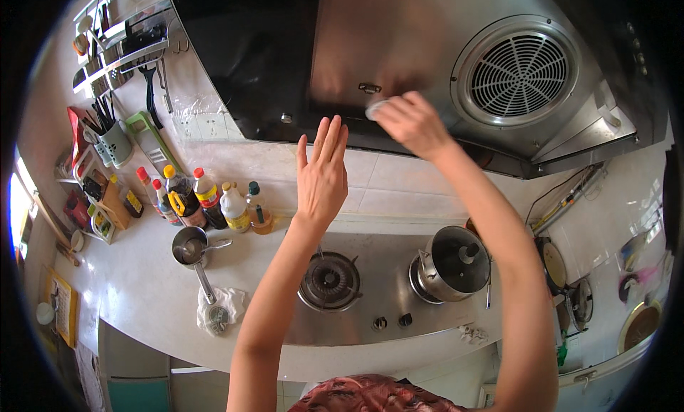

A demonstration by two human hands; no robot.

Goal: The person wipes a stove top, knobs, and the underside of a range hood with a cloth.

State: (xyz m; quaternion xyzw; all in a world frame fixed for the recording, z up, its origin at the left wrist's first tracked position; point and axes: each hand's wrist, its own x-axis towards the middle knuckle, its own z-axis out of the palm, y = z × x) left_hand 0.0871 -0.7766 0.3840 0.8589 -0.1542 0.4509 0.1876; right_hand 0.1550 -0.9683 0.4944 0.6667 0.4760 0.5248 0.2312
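Note:
My right hand (409, 123) grips a small white pad or cloth (377, 109) and holds it against the lower panel of the stainless-steel and black range hood (374, 43). That hand is a little blurred. To its left my left hand (324, 171) is raised in front of the hood's black lower edge, its fingers straight and the thumb side apart; nothing is seen in it. A metal latch (370, 88) sits on the hood panel just above the pad. The round vent grille (519, 72) is to the right of my right hand.
Below are a gas burner (329, 279) and a lidded steel pot (454, 265). Sauce bottles (207, 198) line the wall at left. A small saucepan (190, 246) and crumpled white cloth (214, 311) lie on the counter. Utensils (149, 91) hang at upper left.

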